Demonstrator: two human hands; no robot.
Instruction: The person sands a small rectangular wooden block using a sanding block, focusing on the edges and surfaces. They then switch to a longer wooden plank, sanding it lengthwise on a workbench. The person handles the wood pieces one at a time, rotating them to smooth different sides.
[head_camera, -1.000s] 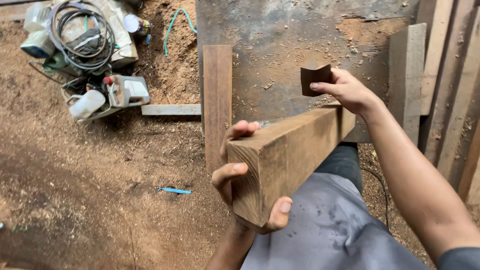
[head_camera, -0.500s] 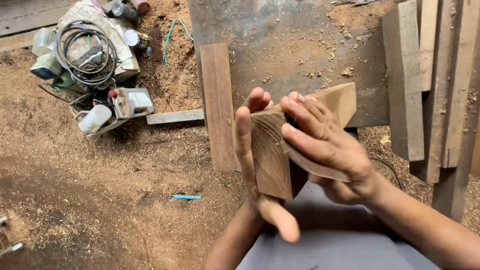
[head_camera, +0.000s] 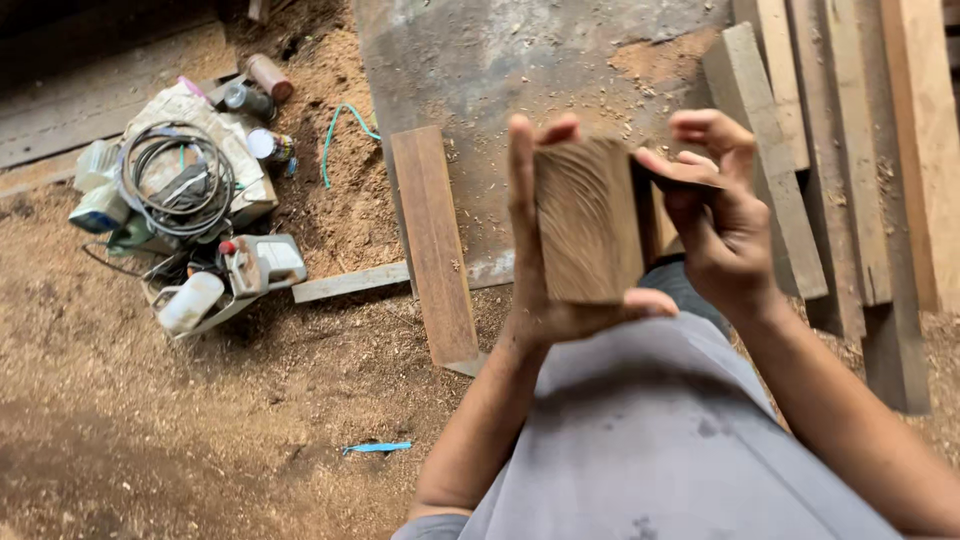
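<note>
Left hand (head_camera: 545, 290) is clamped on the squared brown timber block (head_camera: 588, 222), held end-on toward the camera above the lap in grey cloth (head_camera: 640, 430): fingers up the left face, thumb hooked under the bottom edge. Right hand (head_camera: 722, 225) pinches a small dark flat piece, probably sandpaper (head_camera: 672, 180), against the block's right edge; fingers closed on it. Judgement: block is solid sawn wood, stiff, fairly heavy for its section, rough end grain so it won't slip, but corners and splinters bite. Only the end face shows, so I can't tell its length. Best hold is wrapping the long faces near the end, palm under for weight, keeping the worked edge free. Dark piece looks thin and limp; pinch only. Below: sawdust-covered floor (head_camera: 150, 420), a reddish-brown flat plank (head_camera: 432, 245), leaning pale boards (head_camera: 850, 150), a coil of grey cable (head_camera: 175, 180) on power tools.
</note>
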